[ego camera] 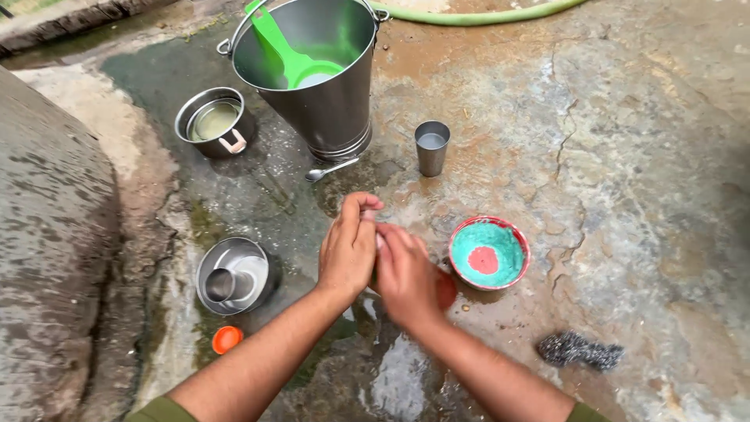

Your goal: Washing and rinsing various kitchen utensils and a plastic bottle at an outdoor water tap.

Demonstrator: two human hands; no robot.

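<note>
My left hand (348, 246) and my right hand (406, 273) are pressed together low over the wet stone floor, the left fingers curled over the right fingertips. Whether anything lies between them is hidden. A red rounded thing (447, 290) shows just under my right hand, mostly covered. Right beside it sits a red-rimmed bowl (488, 254) filled with teal paste and a pink patch. A steel tumbler (432, 147) and a spoon (328, 169) lie beyond the hands.
A steel bucket (328, 94) with a green scoop (285, 51) stands at the back, a steel pot (211, 121) to its left. A steel bowl with a cup inside (234, 275), an orange cap (226, 339), a wire scrubber (578, 349), a green hose (469, 16) and a big boulder (47, 234) surround me.
</note>
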